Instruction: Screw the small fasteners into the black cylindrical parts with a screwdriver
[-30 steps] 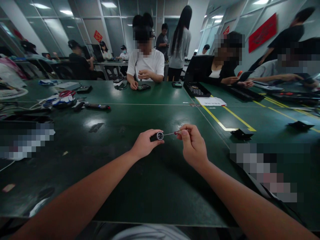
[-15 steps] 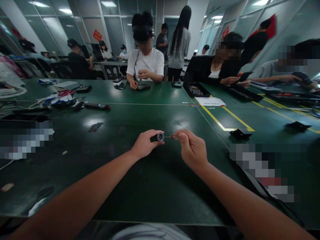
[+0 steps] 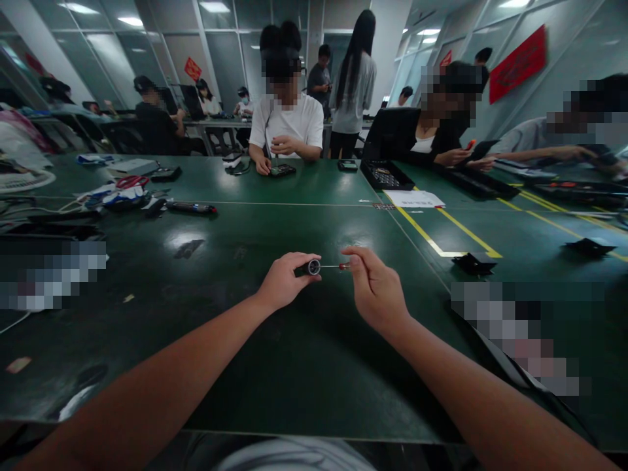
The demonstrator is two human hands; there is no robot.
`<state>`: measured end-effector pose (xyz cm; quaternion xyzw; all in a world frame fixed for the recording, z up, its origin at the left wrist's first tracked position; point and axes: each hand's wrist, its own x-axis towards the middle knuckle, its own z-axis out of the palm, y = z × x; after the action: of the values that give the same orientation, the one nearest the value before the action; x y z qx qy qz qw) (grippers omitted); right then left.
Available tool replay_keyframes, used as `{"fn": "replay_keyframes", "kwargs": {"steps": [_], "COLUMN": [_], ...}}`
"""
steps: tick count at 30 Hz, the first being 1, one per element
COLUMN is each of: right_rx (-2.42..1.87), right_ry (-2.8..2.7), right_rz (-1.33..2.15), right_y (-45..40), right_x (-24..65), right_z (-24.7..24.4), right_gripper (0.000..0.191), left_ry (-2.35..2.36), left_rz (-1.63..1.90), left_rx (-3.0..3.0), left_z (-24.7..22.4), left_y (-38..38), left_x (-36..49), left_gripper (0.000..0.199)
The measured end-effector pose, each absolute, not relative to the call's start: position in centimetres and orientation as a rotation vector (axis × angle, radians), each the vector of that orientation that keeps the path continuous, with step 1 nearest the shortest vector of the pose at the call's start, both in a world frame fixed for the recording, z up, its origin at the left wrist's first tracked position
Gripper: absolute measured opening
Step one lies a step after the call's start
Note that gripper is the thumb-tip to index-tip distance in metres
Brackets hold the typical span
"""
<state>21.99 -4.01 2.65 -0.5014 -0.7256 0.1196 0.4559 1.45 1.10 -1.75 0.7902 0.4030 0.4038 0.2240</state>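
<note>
My left hand (image 3: 283,281) pinches a black cylindrical part (image 3: 314,267) between thumb and fingers. The part's round end has a silvery rim and faces me; most of its body is covered by the fingers. From the right, the thin metal shaft of a small screwdriver (image 3: 342,266) with a red collar reaches level to the side of this part. My right hand (image 3: 380,288) grips the screwdriver's handle, with the index finger raised and stretched a little above it. Whether the tip sits in a screw is too small to tell. Both hands are held above the green table (image 3: 275,373).
A black bracket-like piece (image 3: 475,263) lies to the right. Left of me are a dark pen-shaped tool (image 3: 191,207), red-handled items (image 3: 132,182) and cables. A black tray (image 3: 387,175) and a white sheet (image 3: 416,199) lie farther off. Several people work around the tables.
My right index finger has lifted and straightened off the screwdriver's handle, and more of the red collar shows. The left hand has barely moved. A person in black at the back right has shifted behind another person.
</note>
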Motion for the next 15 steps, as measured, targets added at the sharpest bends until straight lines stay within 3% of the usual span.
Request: {"fn": "replay_keyframes", "kwargs": {"steps": [6,10,15], "right_rx": [-1.232,-1.276,-1.185], "right_ry": [-1.758,-1.772,-1.694], "right_rz": [0.329,0.327,0.382], "right_y": [-4.0,-4.0,-3.5], "right_x": [22.1,22.2,22.2], "right_z": [2.8,3.0,2.0], "right_gripper": [0.008,0.019,0.013], "left_ry": [1.139,1.139,1.177], "left_rz": [1.114,1.095,1.117], "left_rx": [2.173,2.19,2.176], "left_z": [-1.6,-1.4,-1.5], "left_y": [1.0,0.9,1.0], "left_x": [1.6,1.7,1.5], "left_gripper": [0.04,0.039,0.039]}}
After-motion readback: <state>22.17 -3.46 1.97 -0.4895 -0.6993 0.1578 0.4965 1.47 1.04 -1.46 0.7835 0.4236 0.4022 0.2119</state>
